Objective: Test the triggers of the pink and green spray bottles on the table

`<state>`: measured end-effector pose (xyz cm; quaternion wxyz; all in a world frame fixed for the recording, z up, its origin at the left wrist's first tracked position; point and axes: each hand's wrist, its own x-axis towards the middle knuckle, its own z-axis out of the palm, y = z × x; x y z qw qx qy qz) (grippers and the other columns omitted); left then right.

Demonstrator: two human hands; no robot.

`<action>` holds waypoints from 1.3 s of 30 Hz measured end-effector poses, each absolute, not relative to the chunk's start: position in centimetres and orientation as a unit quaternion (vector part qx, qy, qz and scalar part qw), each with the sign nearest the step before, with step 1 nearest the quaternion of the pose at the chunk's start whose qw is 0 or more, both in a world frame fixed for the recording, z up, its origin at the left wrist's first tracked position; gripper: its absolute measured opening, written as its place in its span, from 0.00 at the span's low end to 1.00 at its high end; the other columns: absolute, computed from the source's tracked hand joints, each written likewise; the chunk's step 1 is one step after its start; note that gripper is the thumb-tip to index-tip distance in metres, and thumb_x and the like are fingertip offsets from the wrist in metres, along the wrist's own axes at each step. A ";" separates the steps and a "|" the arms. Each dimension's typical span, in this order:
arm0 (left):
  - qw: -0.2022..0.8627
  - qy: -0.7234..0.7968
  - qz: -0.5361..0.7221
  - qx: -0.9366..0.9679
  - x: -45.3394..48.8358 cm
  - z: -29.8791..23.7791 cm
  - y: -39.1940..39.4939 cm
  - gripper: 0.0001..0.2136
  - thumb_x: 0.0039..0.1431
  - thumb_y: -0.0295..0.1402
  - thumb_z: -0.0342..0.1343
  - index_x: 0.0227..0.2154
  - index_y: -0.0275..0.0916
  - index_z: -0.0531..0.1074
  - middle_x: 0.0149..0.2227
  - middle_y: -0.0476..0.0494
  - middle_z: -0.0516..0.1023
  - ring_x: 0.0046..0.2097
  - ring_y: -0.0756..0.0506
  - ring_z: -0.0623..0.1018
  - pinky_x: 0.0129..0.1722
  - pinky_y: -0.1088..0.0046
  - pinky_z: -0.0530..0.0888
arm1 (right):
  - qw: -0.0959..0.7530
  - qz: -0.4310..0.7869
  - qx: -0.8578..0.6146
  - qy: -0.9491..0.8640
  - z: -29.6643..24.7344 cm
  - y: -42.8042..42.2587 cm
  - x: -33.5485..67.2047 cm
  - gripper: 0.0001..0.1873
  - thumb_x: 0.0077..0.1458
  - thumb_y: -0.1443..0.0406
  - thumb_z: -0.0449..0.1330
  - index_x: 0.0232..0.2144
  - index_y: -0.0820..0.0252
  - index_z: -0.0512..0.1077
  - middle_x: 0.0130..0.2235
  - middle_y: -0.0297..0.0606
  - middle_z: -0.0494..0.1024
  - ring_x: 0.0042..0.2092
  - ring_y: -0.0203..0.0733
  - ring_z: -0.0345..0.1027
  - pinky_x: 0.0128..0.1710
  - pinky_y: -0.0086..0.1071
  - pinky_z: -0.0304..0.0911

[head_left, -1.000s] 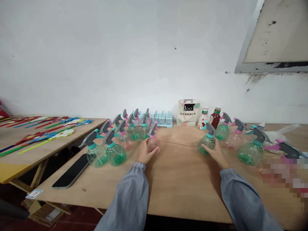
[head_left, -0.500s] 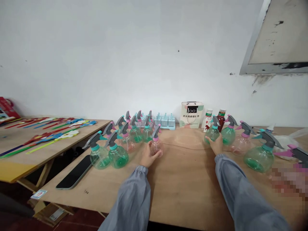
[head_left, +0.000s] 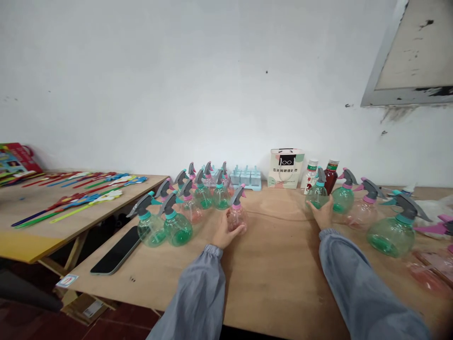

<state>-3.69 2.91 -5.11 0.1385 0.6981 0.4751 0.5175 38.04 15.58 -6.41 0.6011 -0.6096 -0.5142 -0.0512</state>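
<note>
My left hand (head_left: 225, 232) is wrapped round the side of a clear pink spray bottle (head_left: 239, 216), which stands upright on the wooden table. Its head is grey with a pink nozzle and collar. Farther right, my right hand (head_left: 322, 213) grips the lower part of a green spray bottle (head_left: 317, 190) with a grey and teal head. Left of my left hand stand several more spray bottles, among them a green one (head_left: 179, 230) at the front. Beside my right hand are another green spray bottle (head_left: 342, 197) and a pink one (head_left: 361, 212).
A phone (head_left: 116, 252) lies near the table's left edge. Along the wall stand light-blue popsicle molds (head_left: 247, 179), a paper bag (head_left: 285, 172) and a dark red bottle (head_left: 330, 177). Colourful hand-shaped sticks (head_left: 88, 198) lie on the left table. A large green spray bottle (head_left: 391, 233) stands at right.
The view has turned slightly left, so the scene sits a little farther right. Both hands keep their hold on the same two spray bottles, which show no clear movement on the table.
</note>
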 end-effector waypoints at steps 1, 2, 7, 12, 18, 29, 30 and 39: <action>0.140 0.475 0.515 0.700 -3.6 -5.1 2.8 0.33 0.52 0.43 0.63 0.58 0.40 0.56 0.56 0.35 0.68 0.59 0.38 0.70 0.59 0.55 0.66 | 0.600 -0.061 -0.610 -0.514 -6.5 15.5 38.0 0.59 0.43 0.35 0.58 0.63 0.72 0.49 0.62 0.66 0.59 0.63 0.63 0.55 0.61 0.53 0.53; 0.140 0.475 0.514 0.700 -3.6 -5.0 2.8 0.33 0.52 0.43 0.63 0.58 0.40 0.56 0.56 0.35 0.68 0.59 0.38 0.70 0.59 0.56 0.66 | 0.597 -0.071 -0.613 -0.513 -6.5 15.5 38.0 0.57 0.44 0.36 0.58 0.62 0.72 0.51 0.60 0.65 0.60 0.62 0.63 0.55 0.60 0.53 0.54; 0.137 0.483 0.511 0.698 -3.7 -5.1 2.7 0.33 0.53 0.43 0.63 0.58 0.39 0.56 0.56 0.34 0.67 0.60 0.37 0.69 0.60 0.55 0.65 | 0.563 -0.114 -0.651 -0.497 -6.7 15.6 38.0 0.48 0.49 0.41 0.57 0.59 0.72 0.57 0.54 0.65 0.66 0.58 0.67 0.58 0.56 0.58 0.55; 0.140 0.484 0.515 0.693 -3.6 -5.2 2.7 0.34 0.51 0.43 0.64 0.58 0.39 0.57 0.55 0.34 0.68 0.59 0.37 0.70 0.60 0.54 0.65 | 0.560 -0.078 -0.663 -0.491 -5.7 14.8 37.8 0.49 0.48 0.43 0.59 0.60 0.74 0.55 0.55 0.66 0.65 0.57 0.67 0.59 0.57 0.59 0.54; 0.107 0.532 0.497 0.677 -0.9 -4.4 1.1 0.36 0.48 0.44 0.65 0.58 0.39 0.58 0.53 0.35 0.69 0.55 0.37 0.72 0.55 0.55 0.68 | 0.654 -0.039 -0.549 -0.519 -4.7 10.7 32.5 0.45 0.52 0.40 0.53 0.61 0.64 0.52 0.59 0.59 0.60 0.61 0.61 0.54 0.61 0.61 0.49; 0.083 0.501 0.437 0.743 3.9 -5.1 -2.1 0.40 0.51 0.56 0.58 0.61 0.38 0.56 0.53 0.32 0.69 0.54 0.35 0.72 0.53 0.52 0.66 | 0.573 0.240 -0.378 -0.687 -1.0 1.1 18.7 0.38 0.49 0.57 0.64 0.61 0.53 0.57 0.56 0.46 0.69 0.57 0.51 0.65 0.56 0.48 0.63; 0.074 0.492 0.484 0.720 3.2 -5.1 -1.3 0.38 0.55 0.54 0.56 0.62 0.37 0.53 0.54 0.32 0.68 0.55 0.36 0.71 0.55 0.52 0.65 | 0.575 0.251 -0.380 -0.679 -0.8 1.1 18.9 0.35 0.49 0.59 0.63 0.59 0.54 0.59 0.54 0.46 0.71 0.54 0.49 0.67 0.55 0.46 0.65; 0.023 0.628 0.579 0.519 -5.9 -0.2 10.8 0.39 0.52 0.34 0.63 0.60 0.24 0.48 0.61 0.20 0.57 0.65 0.30 0.58 0.64 0.52 0.57 | 0.601 0.448 -0.377 -0.543 0.6 1.6 22.3 0.27 0.48 0.56 0.60 0.52 0.53 0.68 0.53 0.44 0.76 0.40 0.46 0.77 0.39 0.38 0.72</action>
